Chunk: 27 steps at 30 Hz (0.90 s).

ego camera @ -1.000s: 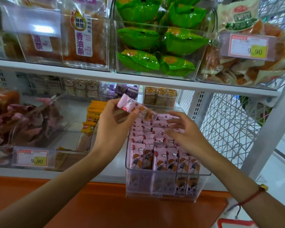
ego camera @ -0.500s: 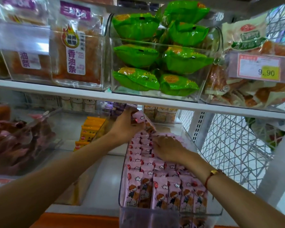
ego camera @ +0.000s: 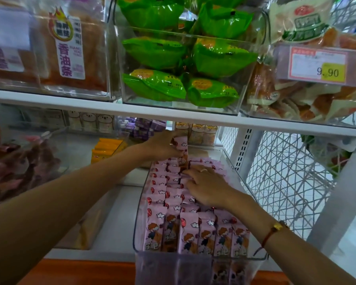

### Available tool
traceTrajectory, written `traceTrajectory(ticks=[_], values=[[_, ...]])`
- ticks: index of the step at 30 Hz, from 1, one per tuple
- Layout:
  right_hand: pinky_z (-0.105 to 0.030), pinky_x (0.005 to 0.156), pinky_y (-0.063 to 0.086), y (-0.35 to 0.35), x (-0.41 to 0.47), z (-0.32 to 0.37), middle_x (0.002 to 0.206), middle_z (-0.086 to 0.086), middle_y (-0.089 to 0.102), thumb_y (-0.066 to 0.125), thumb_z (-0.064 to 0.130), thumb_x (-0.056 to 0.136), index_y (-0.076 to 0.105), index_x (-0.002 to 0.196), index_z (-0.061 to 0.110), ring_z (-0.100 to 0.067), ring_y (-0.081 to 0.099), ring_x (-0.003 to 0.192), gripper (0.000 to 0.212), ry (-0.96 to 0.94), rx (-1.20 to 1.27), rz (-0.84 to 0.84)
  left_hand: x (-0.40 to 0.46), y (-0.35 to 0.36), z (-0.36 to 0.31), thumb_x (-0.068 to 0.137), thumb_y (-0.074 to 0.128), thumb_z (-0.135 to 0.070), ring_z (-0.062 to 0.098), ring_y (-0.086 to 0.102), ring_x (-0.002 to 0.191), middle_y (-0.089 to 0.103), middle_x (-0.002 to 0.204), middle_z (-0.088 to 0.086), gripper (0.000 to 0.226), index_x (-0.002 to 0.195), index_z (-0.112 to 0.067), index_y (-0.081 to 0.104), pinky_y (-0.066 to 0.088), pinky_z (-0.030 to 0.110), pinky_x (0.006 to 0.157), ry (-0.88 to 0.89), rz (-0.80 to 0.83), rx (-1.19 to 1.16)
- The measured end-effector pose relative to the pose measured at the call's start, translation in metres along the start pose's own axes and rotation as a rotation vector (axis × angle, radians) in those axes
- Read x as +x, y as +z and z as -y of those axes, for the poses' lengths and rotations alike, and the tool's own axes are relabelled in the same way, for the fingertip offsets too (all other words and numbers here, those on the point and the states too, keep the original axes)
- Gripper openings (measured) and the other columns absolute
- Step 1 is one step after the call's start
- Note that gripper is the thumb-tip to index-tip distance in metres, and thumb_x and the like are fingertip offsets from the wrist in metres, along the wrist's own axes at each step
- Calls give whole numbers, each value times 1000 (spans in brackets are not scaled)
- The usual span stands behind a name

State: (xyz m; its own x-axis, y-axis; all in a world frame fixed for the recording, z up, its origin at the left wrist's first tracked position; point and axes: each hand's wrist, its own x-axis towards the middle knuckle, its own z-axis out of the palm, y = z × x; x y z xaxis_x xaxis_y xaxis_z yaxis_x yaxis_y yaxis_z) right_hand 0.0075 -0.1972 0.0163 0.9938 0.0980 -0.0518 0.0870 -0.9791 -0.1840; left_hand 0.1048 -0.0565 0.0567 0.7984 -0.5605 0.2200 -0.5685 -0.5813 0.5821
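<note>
A clear plastic bin (ego camera: 137, 229) on the lower shelf holds several rows of pink snack packets (ego camera: 190, 233) printed with a cartoon child. My left hand (ego camera: 161, 146) reaches deep under the upper shelf and grips one pink packet (ego camera: 182, 144), holding it upright at the back of the bin. My right hand (ego camera: 207, 186) lies flat on the packets in the middle of the bin, fingers spread, pressing them down. A gold ring sits on one finger, and a red cord bracelet (ego camera: 272, 231) on that wrist.
The white upper shelf (ego camera: 173, 117) hangs low over the bin's back. On it stand bins of green packets (ego camera: 183, 58), fried dough packs (ego camera: 70, 48) and a 9.90 price tag (ego camera: 319, 65). Yellow packets (ego camera: 106, 148) lie left; a white wire panel (ego camera: 280, 177) stands right.
My left hand has carried the pink packet further back and turned it upright at the rear of the bin. My right hand has slid forward over the rows. The view has moved closer.
</note>
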Motion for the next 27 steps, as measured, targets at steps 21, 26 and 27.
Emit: traceTrajectory(ticks=[21, 26, 27], values=[[-39, 117, 8, 14, -56, 5, 157, 3, 19, 22, 40, 102, 23, 148, 32, -17, 9, 145, 47, -85, 34, -216, 3, 22, -5, 94, 54, -36, 21, 57, 113, 61, 126, 4, 32, 119, -18, 63, 45, 40, 98, 87, 175, 520], [-42, 116, 14, 11, -44, 6, 154, 0, 26, 21, 38, 102, 28, 146, 29, -21, 20, 142, 46, -33, 11, -154, -1, 28, -11, 91, 60, -37, 21, 59, 105, 66, 115, 3, 26, 107, -18, 68, 48, 40, 94, 46, 77, 559], [-43, 116, 16, 10, -43, 5, 153, 1, 28, 20, 39, 102, 30, 146, 28, -22, 24, 140, 46, -25, 11, -126, -2, 28, -12, 91, 60, -35, 21, 60, 104, 66, 113, 4, 24, 106, -18, 67, 49, 39, 92, 32, 14, 521]])
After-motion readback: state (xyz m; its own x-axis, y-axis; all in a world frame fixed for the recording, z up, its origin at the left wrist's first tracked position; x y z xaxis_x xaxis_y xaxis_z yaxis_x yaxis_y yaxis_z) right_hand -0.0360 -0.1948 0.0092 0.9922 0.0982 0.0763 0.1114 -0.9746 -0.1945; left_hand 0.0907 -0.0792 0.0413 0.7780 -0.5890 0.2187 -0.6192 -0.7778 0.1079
